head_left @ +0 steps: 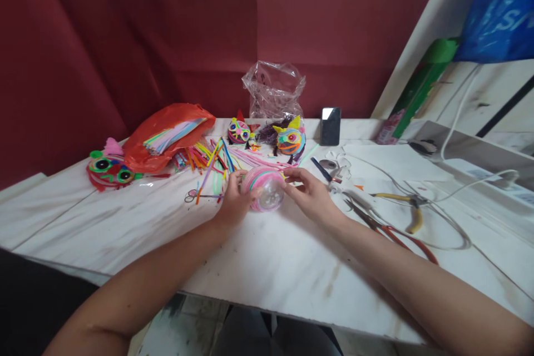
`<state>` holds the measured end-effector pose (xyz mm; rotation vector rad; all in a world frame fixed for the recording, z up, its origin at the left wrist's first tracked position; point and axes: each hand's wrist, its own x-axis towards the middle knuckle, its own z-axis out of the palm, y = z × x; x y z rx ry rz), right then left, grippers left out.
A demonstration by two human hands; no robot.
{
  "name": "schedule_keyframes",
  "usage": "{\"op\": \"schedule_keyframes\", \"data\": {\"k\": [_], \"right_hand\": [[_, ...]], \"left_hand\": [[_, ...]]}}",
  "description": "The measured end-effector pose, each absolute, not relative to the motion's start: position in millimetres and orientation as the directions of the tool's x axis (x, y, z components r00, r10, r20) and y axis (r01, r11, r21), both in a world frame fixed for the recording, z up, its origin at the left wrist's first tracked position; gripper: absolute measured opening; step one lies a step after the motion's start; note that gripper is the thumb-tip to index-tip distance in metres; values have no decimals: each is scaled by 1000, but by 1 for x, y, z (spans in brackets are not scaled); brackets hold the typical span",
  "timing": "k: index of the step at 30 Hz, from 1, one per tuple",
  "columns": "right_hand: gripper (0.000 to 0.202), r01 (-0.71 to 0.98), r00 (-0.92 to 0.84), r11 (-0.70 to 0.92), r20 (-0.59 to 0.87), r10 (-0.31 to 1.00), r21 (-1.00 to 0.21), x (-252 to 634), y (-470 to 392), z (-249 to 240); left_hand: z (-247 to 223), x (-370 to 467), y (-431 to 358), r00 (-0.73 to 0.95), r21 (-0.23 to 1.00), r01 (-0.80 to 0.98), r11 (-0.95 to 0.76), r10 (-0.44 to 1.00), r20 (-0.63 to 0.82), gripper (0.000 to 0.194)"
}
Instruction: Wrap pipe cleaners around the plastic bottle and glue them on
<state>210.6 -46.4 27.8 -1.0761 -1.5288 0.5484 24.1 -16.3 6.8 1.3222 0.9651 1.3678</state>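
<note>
Left fingers [234,176] grip the ball [262,178] — best kept steady; right fingers [295,174] bend at its edge, pinch unclear — press lightly.

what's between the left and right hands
In the head view, a clear ball partly wrapped in pink and green strands sits between left hand and right hand.

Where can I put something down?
Marbled tabletop between the red face ornament and left forearm; also between both forearms, in front of the pink-striped ball. Crowded: beyond the ball, pipe cleaners; right, scissors and pliers.
</note>
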Motion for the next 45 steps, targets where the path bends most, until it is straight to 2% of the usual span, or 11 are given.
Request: {"op": "schedule_keyframes", "data": {"k": [2, 5, 7, 10, 23, 30, 35, 40, 42, 45], "right_hand": [[19, 382, 39, 563, 622, 782, -733, 208, -53, 29], [2, 463, -55, 700, 771, 635, -544, 205, -63, 31], [7, 500, -120, 738, 808, 577, -453, 204, -66, 32], [10, 537, -161, 742, 815, 557, -401, 203, -67, 28], [11, 584, -214, 712, 773, 598, -389, 207, -60, 21], [11, 579, -158, 680, 756, 635, -450, 203, -62, 20], [11, 547, -173, 690, 743, 647, -473, 197, -66, 17], [8, 495, -64, 660, 734, 676, -565, 196, -68, 17], [10, 501, -59, 670, 751, 658, -547, 197, -68, 18], [15, 521, -143, 737, 806, 574, -432, 199, -69, 18]], "left_hand": [[7, 22, -17, 54, 951, 2, -308, 950, 308, 64], [6, 21, -19, 58, 905, 140, -400, 916, 396, 64], [6, 21, -20, 74, 883, 187, -430, 903, 424, 65], [7, 22, -23, 107, 874, 208, -438, 899, 425, 66], [10, 23, -28, 112, 852, 298, -431, 902, 417, 65], [11, 25, -31, 118, 856, 290, -428, 904, 411, 67], [15, 26, -32, 90, 897, 265, -353, 935, 342, 69], [17, 28, -31, 76, 942, 195, -272, 962, 262, 64], [15, 28, -29, 67, 959, 142, -246, 969, 239, 62], [10, 26, -25, 63, 971, 65, -230, 972, 226, 58]]}}
